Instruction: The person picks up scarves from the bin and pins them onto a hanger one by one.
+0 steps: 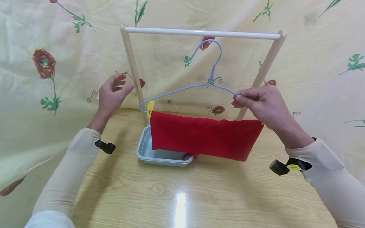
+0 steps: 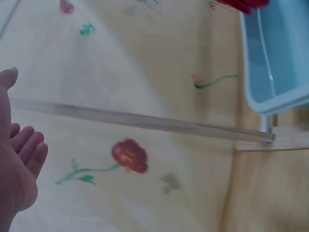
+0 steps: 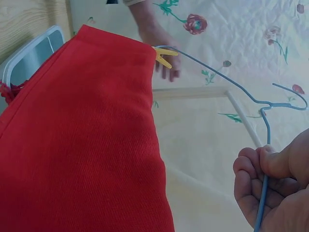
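Note:
My right hand (image 1: 260, 104) pinches the right shoulder of a blue wire hanger (image 1: 182, 89), whose hook rises just below the rack's white bar. A folded red cloth (image 1: 202, 136) hangs from the hanger. A yellow clothespin (image 1: 150, 108) clips the cloth's left corner to the hanger's lower left end. In the right wrist view the thumb and fingers close round the blue wire, and the cloth (image 3: 91, 130) fills the left side. My left hand (image 1: 112, 95) is held in the air beside the rack's left post, its fingers relaxed and holding nothing.
A rack with a white bar (image 1: 202, 32) and wooden posts (image 1: 131, 60) stands at the back of the wooden table (image 1: 159, 196). Under the cloth sits a light blue basin (image 1: 165, 162), with red stringy material (image 1: 195, 156) at its edge. Flowered fabric (image 1: 71, 63) hangs behind.

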Motion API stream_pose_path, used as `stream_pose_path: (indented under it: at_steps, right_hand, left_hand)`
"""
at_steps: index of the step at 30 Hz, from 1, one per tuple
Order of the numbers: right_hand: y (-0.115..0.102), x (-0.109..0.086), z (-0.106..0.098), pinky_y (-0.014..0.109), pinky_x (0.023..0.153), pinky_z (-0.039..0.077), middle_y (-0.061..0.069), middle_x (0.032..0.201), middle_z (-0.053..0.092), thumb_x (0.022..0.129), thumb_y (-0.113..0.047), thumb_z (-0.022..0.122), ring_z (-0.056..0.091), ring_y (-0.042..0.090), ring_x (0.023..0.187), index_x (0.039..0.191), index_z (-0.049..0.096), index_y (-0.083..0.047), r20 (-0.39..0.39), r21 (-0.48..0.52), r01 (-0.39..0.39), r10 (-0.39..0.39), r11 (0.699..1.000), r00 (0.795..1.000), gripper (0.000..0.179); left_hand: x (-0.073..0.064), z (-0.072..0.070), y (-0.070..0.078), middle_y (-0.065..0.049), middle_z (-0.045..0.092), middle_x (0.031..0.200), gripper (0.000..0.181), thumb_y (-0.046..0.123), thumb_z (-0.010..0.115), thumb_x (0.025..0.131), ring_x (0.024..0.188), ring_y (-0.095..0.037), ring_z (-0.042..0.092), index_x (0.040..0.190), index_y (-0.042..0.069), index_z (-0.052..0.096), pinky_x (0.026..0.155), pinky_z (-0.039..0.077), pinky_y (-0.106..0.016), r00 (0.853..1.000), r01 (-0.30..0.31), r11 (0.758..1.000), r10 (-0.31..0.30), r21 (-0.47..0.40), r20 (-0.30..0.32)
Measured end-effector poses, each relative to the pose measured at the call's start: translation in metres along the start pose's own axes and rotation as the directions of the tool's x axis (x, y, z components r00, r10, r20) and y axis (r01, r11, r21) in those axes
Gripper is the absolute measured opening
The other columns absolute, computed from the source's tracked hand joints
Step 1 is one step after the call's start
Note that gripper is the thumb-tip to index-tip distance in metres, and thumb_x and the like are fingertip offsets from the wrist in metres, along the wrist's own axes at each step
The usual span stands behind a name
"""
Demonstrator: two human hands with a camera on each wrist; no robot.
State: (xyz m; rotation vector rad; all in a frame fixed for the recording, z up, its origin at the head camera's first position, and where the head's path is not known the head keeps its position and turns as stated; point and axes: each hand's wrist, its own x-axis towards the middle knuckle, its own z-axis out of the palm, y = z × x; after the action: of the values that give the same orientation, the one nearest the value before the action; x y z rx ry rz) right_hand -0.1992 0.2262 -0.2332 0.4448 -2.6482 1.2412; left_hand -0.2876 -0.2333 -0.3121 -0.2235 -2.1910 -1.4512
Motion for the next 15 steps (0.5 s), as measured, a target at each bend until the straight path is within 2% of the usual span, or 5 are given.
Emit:
stream_pose_path:
  at_steps: [4,8,10,13,15]
  right_hand:
    - [-0.001,-0.004,-0.007,0.01,0.082,0.048,-0.014,0.085,0.077,0.098,-0.013,0.07,0.073,-0.001,0.077,0.12,0.074,0.0,-0.022,-0.016,0.001,-0.002,1.0,1.0,0.026]
    - [-0.002,-0.006,-0.013,0.013,0.073,0.048,-0.017,0.084,0.077,0.098,-0.013,0.07,0.068,-0.006,0.096,0.119,0.075,0.0,-0.048,-0.015,0.02,-0.021,1.0,0.999,0.025]
    - [-0.002,-0.007,-0.017,0.014,0.071,0.048,-0.017,0.084,0.077,0.098,-0.013,0.07,0.066,-0.004,0.101,0.118,0.075,0.001,-0.06,-0.01,0.029,-0.03,1.0,0.998,0.025]
    - [-0.002,-0.008,-0.023,0.013,0.073,0.051,-0.016,0.084,0.076,0.098,-0.013,0.069,0.07,0.001,0.092,0.119,0.074,0.002,-0.068,-0.014,0.021,-0.022,1.0,0.997,0.026]
    - [-0.002,-0.009,-0.027,0.013,0.076,0.051,-0.015,0.085,0.075,0.099,-0.014,0.069,0.072,0.003,0.085,0.12,0.074,0.001,-0.07,-0.025,0.006,-0.007,1.0,0.997,0.026]
  left_hand:
    - [0.001,0.007,-0.019,-0.01,0.056,0.149,0.068,0.038,0.077,0.091,0.134,-0.024,0.055,0.147,0.007,0.053,0.112,0.043,-0.04,0.997,0.057,0.998,-0.057,-0.006,0.056]
    - [0.002,0.018,-0.034,-0.013,0.051,0.153,0.074,0.037,0.077,0.092,0.139,-0.028,0.051,0.15,0.004,0.047,0.115,0.04,-0.042,0.99,0.088,0.995,-0.083,-0.041,0.113]
    - [0.002,0.022,-0.039,-0.012,0.048,0.155,0.077,0.041,0.077,0.092,0.141,-0.028,0.048,0.153,0.007,0.044,0.116,0.039,-0.042,0.982,0.132,0.99,-0.125,-0.04,0.145]
    - [0.001,0.028,-0.044,-0.006,0.049,0.155,0.074,0.042,0.076,0.092,0.141,-0.025,0.049,0.154,0.014,0.046,0.115,0.039,-0.042,0.975,0.154,0.987,-0.142,-0.055,0.172]
    - [0.0,0.033,-0.048,-0.003,0.053,0.152,0.068,0.04,0.076,0.093,0.138,-0.023,0.052,0.151,0.018,0.05,0.113,0.042,-0.042,0.976,0.144,0.986,-0.129,-0.078,0.173]
